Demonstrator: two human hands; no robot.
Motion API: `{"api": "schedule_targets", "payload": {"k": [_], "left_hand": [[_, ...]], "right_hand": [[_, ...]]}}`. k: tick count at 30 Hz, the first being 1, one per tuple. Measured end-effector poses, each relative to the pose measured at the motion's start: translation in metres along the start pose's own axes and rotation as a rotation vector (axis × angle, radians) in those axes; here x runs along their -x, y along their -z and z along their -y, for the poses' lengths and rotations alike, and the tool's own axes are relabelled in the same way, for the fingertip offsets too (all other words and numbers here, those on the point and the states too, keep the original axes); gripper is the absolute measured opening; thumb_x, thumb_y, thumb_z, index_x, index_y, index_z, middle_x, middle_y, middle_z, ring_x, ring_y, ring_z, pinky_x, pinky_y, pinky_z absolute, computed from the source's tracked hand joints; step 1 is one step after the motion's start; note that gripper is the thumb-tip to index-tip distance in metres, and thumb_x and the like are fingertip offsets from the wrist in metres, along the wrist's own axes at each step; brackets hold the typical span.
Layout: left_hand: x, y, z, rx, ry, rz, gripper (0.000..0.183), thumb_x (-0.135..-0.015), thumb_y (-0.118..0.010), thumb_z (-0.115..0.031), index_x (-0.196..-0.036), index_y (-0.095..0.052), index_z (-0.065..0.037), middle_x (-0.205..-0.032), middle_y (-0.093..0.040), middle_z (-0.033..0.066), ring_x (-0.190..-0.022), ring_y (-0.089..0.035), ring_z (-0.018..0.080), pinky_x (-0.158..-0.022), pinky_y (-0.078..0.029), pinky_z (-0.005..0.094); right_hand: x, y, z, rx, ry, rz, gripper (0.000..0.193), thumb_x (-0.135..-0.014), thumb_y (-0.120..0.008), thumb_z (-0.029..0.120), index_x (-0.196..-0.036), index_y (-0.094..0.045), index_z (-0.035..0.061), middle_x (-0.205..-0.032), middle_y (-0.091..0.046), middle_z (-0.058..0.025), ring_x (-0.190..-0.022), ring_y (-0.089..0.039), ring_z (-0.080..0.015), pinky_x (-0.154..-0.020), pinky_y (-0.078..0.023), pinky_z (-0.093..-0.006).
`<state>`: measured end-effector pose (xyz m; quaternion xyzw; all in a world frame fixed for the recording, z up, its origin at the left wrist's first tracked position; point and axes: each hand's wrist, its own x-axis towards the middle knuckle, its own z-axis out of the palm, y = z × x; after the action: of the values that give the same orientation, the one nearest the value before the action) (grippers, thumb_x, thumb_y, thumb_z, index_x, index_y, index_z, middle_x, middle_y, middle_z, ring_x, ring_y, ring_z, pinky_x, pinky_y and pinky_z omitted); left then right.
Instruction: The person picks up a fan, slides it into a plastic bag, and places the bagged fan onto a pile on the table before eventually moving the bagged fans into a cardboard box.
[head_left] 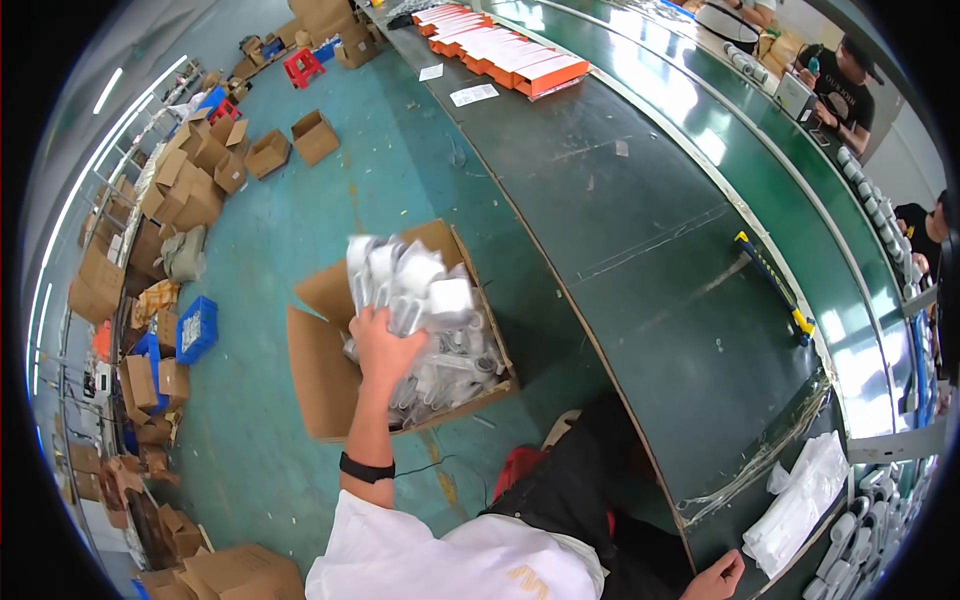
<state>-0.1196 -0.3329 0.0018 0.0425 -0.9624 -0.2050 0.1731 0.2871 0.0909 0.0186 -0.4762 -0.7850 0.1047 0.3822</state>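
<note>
My left hand [385, 350] is closed around a bunch of white parts in clear plastic bags [400, 275]. It holds them up over an open cardboard box [325, 375] on the floor. More bagged white and grey parts [450, 365], some with rounded ends, lie heaped inside that box; their exact kind is unclear. At the lower right, my right hand [715, 578] is by the table's near edge with its fingers curled, and nothing shows in them. Beside it on the dark tabletop [640, 240] lies a stack of white plastic bags [797, 505].
A yellow-and-black hand tool [775, 287] lies near the table's far edge. Orange-and-white boxes [500, 48] stand in a row at the table's far end. Beyond runs a green conveyor [740, 130], with people working across it. Cardboard boxes [185, 185] and a blue crate [197, 330] line the left.
</note>
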Motion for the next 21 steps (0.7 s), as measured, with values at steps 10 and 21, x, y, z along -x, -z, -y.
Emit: {"api": "schedule_targets", "payload": {"k": [10,21], "left_hand": [[-0.031,-0.155,0.088,-0.112,0.533,0.352,0.078,-0.063,-0.075,-0.047,-0.121,-0.061,0.003,-0.123,-0.057,0.027,-0.113,-0.053,0.0432,-0.102,-0.038,0.0503],[-0.058,-0.254,0.05,-0.191,0.843,0.402,0.071,-0.072,-0.071,-0.05,-0.127,-0.06,-0.007,-0.133,-0.05,0.0219,-0.127,-0.041,0.0427,-0.104,-0.036,0.0528]], "right_hand": [[0.0,-0.01,-0.004,0.148,0.058,-0.065,0.035,-0.093,-0.066,0.032,-0.08,-0.067,-0.001,-0.065,-0.063,-0.0134,-0.054,-0.057,-0.0268,-0.052,-0.047,-0.0371],[0.004,-0.011,-0.009,0.263,-0.06,-0.077,0.037,-0.092,-0.066,0.034,-0.08,-0.068,-0.0008,-0.069,-0.064,-0.0139,-0.056,-0.056,-0.0263,-0.052,-0.046,-0.0386]]}}
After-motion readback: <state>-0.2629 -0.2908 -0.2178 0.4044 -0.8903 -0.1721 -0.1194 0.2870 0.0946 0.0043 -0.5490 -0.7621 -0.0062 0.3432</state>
